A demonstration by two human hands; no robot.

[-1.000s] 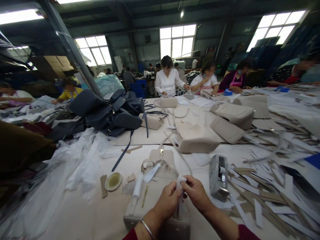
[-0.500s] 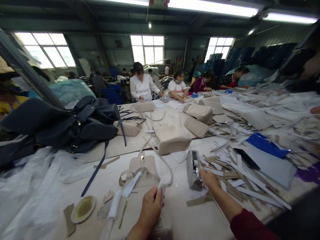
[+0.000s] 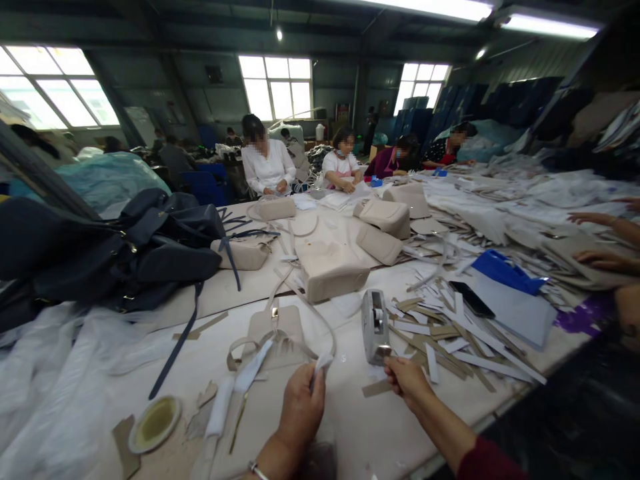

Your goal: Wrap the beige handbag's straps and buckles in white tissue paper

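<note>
My left hand [image 3: 300, 407] is closed around a bag strap [image 3: 327, 330] where a white wrapping sheet [image 3: 324, 362] covers it. Below it lies a beige backpack [image 3: 273, 323] with a gold buckle. Another white-wrapped strap [image 3: 220, 407] rests on the bag, left of that hand. At the near end of a grey tape dispenser [image 3: 373, 327], my right hand [image 3: 407, 380] pinches what looks like the end of the tape; the clear strip itself hardly shows.
Cut strips [image 3: 445, 340], a phone [image 3: 471, 299] and a blue bag [image 3: 507, 273] lie to the right. Dark blue bags [image 3: 165, 250] are heaped left, near a dish of yellowish stuff [image 3: 155, 423]. Beige bags [image 3: 333, 270] stand ahead. Co-workers [image 3: 267, 160] work across the table; another person's hands [image 3: 600, 257] reach in right.
My right hand has moved from the dispenser's side to its near end, fingers now pinched. My left hand still grips the wrapped strap. The view has shifted right and slightly down.
</note>
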